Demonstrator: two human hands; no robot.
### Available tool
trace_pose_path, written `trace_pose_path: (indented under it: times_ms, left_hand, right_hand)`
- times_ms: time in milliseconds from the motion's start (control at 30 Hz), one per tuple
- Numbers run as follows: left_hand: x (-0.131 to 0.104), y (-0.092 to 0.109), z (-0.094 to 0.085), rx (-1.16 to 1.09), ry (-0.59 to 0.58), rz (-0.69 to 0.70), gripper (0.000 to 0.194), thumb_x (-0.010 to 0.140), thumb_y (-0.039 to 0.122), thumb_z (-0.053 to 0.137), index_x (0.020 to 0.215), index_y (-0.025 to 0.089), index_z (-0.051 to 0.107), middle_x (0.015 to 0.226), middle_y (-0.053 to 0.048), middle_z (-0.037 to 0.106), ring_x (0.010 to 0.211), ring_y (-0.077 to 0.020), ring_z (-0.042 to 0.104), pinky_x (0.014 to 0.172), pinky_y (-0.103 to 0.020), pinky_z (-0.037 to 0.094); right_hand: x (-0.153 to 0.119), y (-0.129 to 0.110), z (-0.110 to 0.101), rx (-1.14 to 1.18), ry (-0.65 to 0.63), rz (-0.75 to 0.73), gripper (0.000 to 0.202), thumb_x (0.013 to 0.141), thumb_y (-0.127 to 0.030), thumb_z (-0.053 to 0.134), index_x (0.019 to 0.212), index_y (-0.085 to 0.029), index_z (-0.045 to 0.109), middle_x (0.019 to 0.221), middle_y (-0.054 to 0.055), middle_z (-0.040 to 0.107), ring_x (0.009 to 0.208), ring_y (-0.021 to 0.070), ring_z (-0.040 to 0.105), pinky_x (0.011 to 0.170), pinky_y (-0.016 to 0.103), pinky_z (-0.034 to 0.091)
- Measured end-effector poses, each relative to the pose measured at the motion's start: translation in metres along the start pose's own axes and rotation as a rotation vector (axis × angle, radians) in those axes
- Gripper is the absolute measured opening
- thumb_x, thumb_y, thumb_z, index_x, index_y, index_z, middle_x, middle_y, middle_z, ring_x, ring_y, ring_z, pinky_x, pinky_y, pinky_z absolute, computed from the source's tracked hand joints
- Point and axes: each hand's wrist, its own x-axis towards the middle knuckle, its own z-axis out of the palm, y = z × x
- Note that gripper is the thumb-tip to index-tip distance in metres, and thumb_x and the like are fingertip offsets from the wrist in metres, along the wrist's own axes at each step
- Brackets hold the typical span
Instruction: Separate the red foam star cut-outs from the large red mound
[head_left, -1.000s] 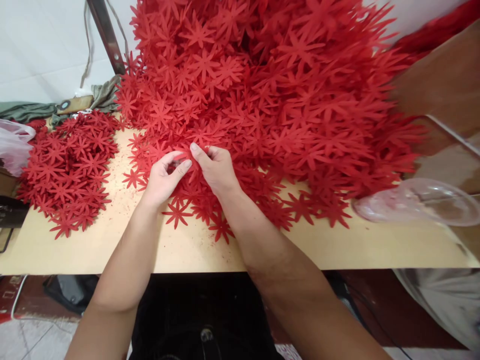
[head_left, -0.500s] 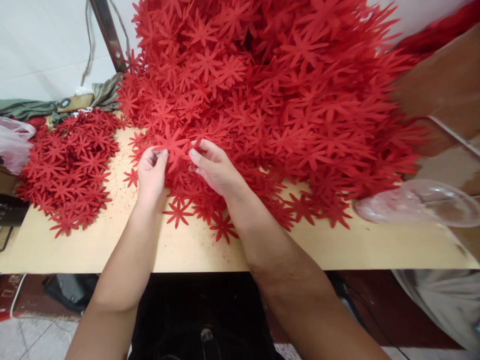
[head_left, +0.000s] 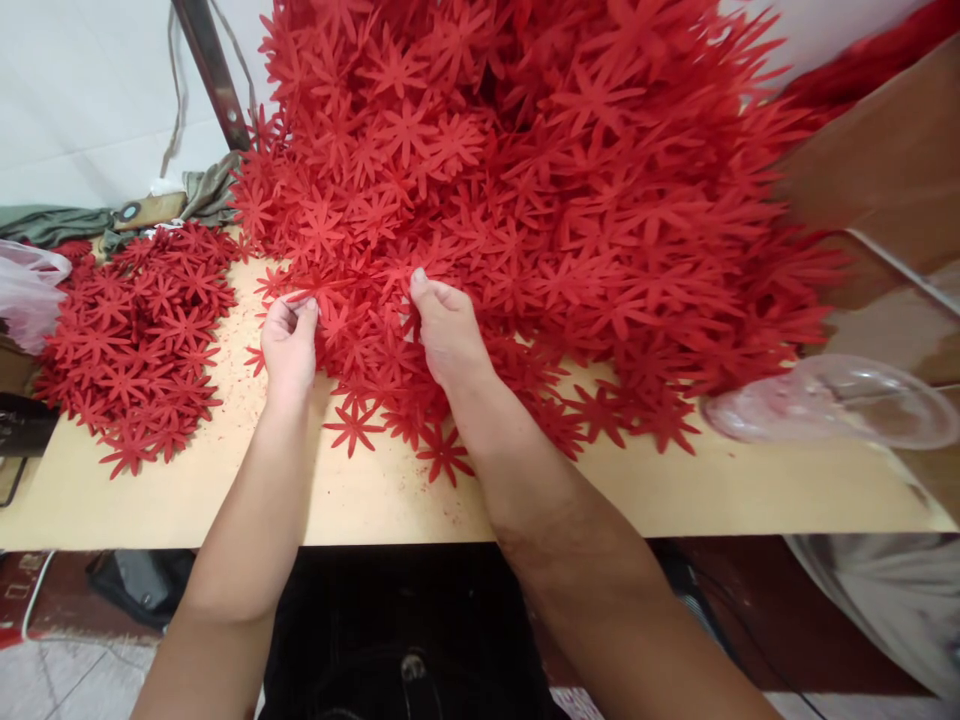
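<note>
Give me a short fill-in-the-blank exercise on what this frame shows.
1. The larger pile is coloured ____.
2. In the picture, the smaller pile lies to its ____.
3. The left hand pinches a flower-shaped piece between its ____ and fingers.
4. The clear plastic container lies near the ____ end of the table.

Missing words: red; left; thumb; right.
</note>
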Motion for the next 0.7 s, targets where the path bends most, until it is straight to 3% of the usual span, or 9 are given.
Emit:
trace_pose_path:
  times_ms: [100, 267, 333, 433, 533, 700]
  left_hand:
    - [0.003, -0.005, -0.004, 0.086, 0.005, 0.022, 0.02, 0.071, 0.034, 0.066, 0.081, 0.019, 0.057, 0.081, 0.0, 0.062, 0.076, -0.0099, 0.058, 0.077, -0.023, 0.046]
    - [0.001, 0.002, -0.009, 0.317, 0.16, 0.227, 0.033, 0.072, 0.034, 0.067, 0.102, 0.023, 0.058, 0.114, -0.005, 0.056, 0.108, -0.0151, 0.051, 0.092, -0.025, 0.042]
    - [-0.005, 0.01, -0.005, 0.305, 0.096, 0.235, 0.031, 0.074, 0.036, 0.065, 0.102, 0.023, 0.06, 0.108, -0.005, 0.058, 0.104, -0.0152, 0.053, 0.089, -0.025, 0.043]
    - [-0.016, 0.014, 0.005, 0.242, -0.152, 0.152, 0.033, 0.072, 0.038, 0.067, 0.1, 0.022, 0.062, 0.094, -0.004, 0.06, 0.091, -0.0142, 0.057, 0.085, -0.026, 0.045]
    - [-0.022, 0.005, 0.012, 0.292, -0.34, 0.122, 0.039, 0.067, 0.035, 0.072, 0.102, 0.021, 0.063, 0.099, -0.004, 0.06, 0.095, -0.0154, 0.057, 0.09, -0.028, 0.043]
    - [-0.018, -0.012, 0.014, 0.35, -0.331, 0.129, 0.019, 0.076, 0.033, 0.061, 0.089, 0.019, 0.065, 0.091, -0.003, 0.062, 0.09, -0.0138, 0.057, 0.09, -0.027, 0.042]
  right_hand:
    - [0.002, 0.001, 0.0, 0.034, 0.054, 0.067, 0.047, 0.074, -0.06, 0.053, 0.056, -0.021, 0.035, 0.047, -0.007, 0.034, 0.04, 0.0044, 0.03, 0.038, 0.019, 0.029]
    - [0.0, -0.002, 0.005, 0.079, 0.013, 0.136, 0.042, 0.076, -0.058, 0.053, 0.06, -0.02, 0.041, 0.05, -0.008, 0.039, 0.042, 0.0039, 0.032, 0.04, 0.018, 0.033]
    - [-0.003, -0.004, 0.008, 0.096, -0.078, 0.16, 0.04, 0.073, -0.057, 0.057, 0.064, -0.02, 0.044, 0.052, -0.009, 0.04, 0.043, 0.0033, 0.034, 0.042, 0.018, 0.034]
    - [-0.007, -0.004, 0.009, 0.126, -0.23, 0.134, 0.039, 0.064, -0.053, 0.067, 0.069, -0.02, 0.046, 0.055, -0.009, 0.044, 0.045, 0.0025, 0.036, 0.044, 0.018, 0.035]
    - [-0.006, 0.0, 0.01, 0.142, -0.28, 0.123, 0.04, 0.06, -0.05, 0.072, 0.071, -0.02, 0.048, 0.057, -0.009, 0.048, 0.048, 0.0028, 0.04, 0.046, 0.018, 0.035]
    - [0.001, 0.008, 0.015, -0.028, -0.171, 0.171, 0.026, 0.084, -0.039, 0.051, 0.068, -0.019, 0.049, 0.051, -0.008, 0.046, 0.042, 0.0043, 0.04, 0.044, 0.019, 0.035]
